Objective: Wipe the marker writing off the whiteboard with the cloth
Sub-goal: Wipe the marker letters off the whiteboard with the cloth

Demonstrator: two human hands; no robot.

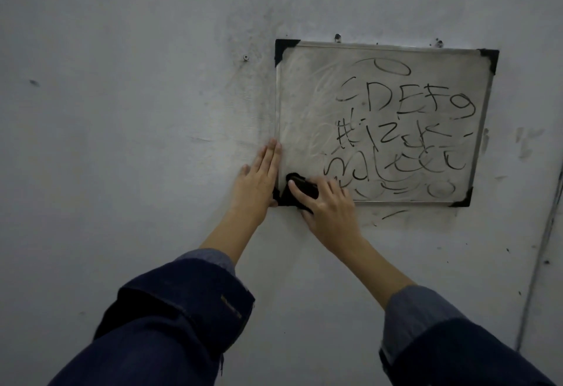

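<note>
A scuffed grey wall [122, 111] carries a small whiteboard [304, 87]. The left hand [259, 178] lies flat and open against its left edge. Just beside it, the right hand [327, 206] presses a black cloth [300, 186] onto the lower left corner. Marker writing [405, 129] fills the right half.

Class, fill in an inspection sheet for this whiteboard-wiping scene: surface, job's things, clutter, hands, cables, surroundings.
Surface: whiteboard hangs on the wall, left part smeared grey, black corner caps.
Job's things: marker writing covers the right part; dark cloth at the lower left corner.
Clutter: nothing seen.
Hands: left hand flat at the board's left edge; right hand presses the cloth.
Cables: thin dark line at far right, possibly a cable.
Surroundings: scuffed wall, one screw.
</note>
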